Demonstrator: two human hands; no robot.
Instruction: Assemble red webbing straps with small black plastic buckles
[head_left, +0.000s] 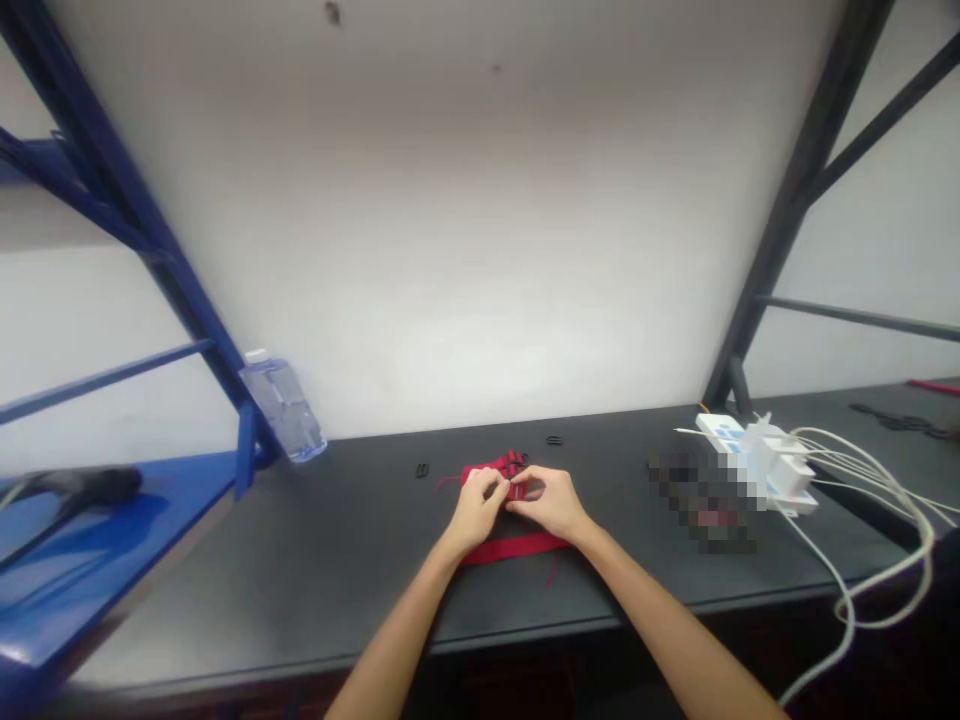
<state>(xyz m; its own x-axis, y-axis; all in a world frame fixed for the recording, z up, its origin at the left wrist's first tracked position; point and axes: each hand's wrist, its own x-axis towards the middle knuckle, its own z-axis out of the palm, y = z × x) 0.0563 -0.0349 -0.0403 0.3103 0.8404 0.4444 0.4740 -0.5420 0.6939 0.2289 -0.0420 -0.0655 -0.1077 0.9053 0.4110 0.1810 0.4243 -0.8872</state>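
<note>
A red webbing strap point(516, 547) lies on the black table, with its bunched far part between my two hands. My left hand point(480, 505) is closed on the strap from the left, thumb and fingers pinched together. From the right, my right hand point(551, 502) pinches the same strap near a dark buckle point(515, 463). The fingertips of both hands almost meet and hide part of the webbing. Two small black strap sliders lie apart from the hands: one slider point(422, 470) to the left, another slider point(554, 440) behind and to the right.
A clear bottle point(285, 405) leans by the blue frame post at the left. On the right stand a white power strip point(724, 430) with plugged-in chargers and looping white cables point(892, 480). A pixelated item point(705, 500) lies beside it. A white wall rises behind the table.
</note>
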